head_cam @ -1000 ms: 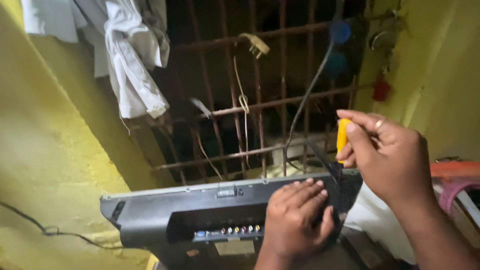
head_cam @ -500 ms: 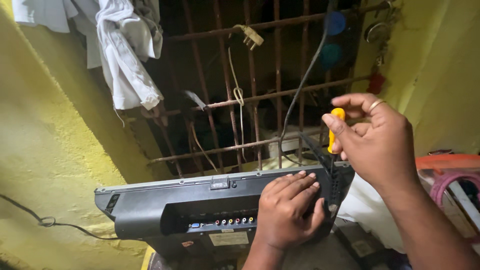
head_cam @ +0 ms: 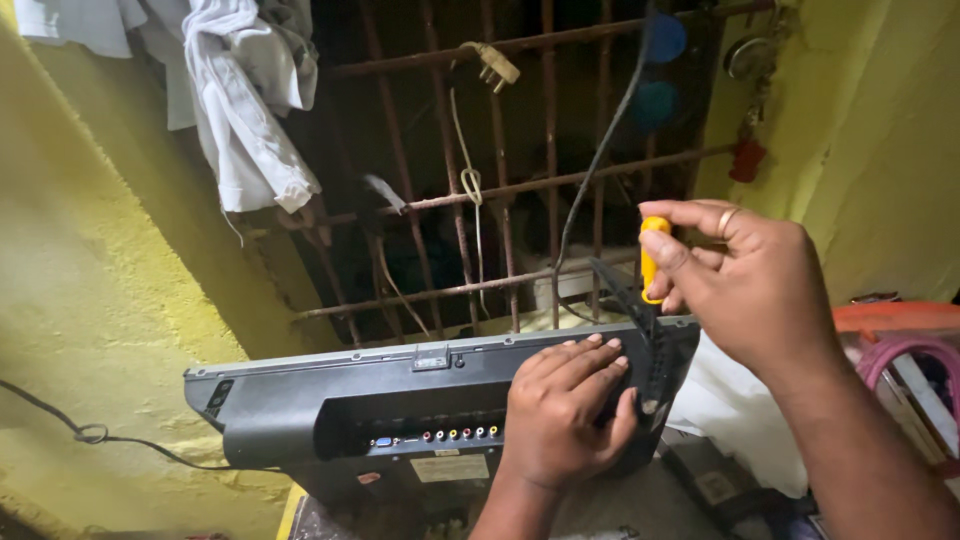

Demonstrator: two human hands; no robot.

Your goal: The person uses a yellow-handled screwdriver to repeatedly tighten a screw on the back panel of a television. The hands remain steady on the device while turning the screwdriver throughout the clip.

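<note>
Now my left hand (head_cam: 565, 415) lies flat, fingers spread, on the back of the grey flat-screen set (head_cam: 400, 410), pressing near its right end, at about three o'clock of the row of coloured sockets (head_cam: 440, 435). My right hand (head_cam: 745, 285) is clamped on the yellow screwdriver (head_cam: 652, 255), thumb and forefinger pinching the top of the handle; the shaft runs down toward the set's right edge, where the tip is lost against the dark casing. Compared with a second ago the right hand has come lower and nearer the casing, while the left has barely shifted. I judge that the driver is being seated on a screw at that corner, with the left hand steadying the set. At twelve o'clock stand the rusty window bars (head_cam: 500, 190); white cloth (head_cam: 240, 110) hangs at ten o'clock; a pink hose (head_cam: 905, 350) coils at three.
</note>
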